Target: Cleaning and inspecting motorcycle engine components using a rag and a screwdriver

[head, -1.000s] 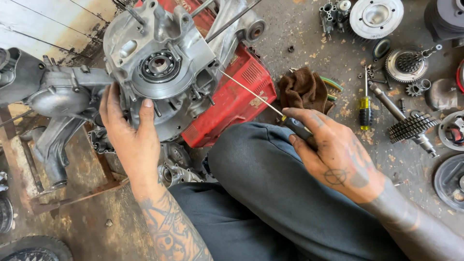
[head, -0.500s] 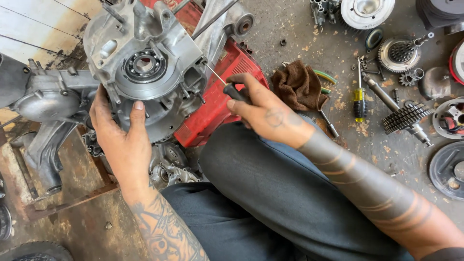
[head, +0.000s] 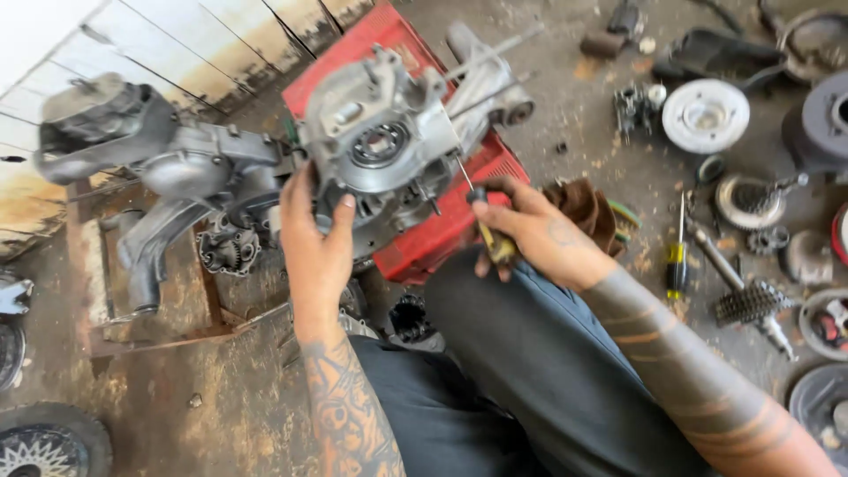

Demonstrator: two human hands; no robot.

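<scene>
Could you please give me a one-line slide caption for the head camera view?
Left hand steadies a grey metal engine casing while the right hand works a yellow-handled screwdriver against it.

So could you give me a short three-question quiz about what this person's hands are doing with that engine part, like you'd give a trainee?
1. True or false: the left hand grips the lower edge of the grey metal engine casing.
2. Which tool does the right hand hold? A) hammer B) slim screwdriver with a yellow-and-black handle C) wire brush
3. Fill in: behind the casing stands a ___ plastic crate.

Key
1. True; the fingers wrap the casing's lower rim.
2. B; its thin shaft points up at the casing's right side.
3. Red.
</scene>
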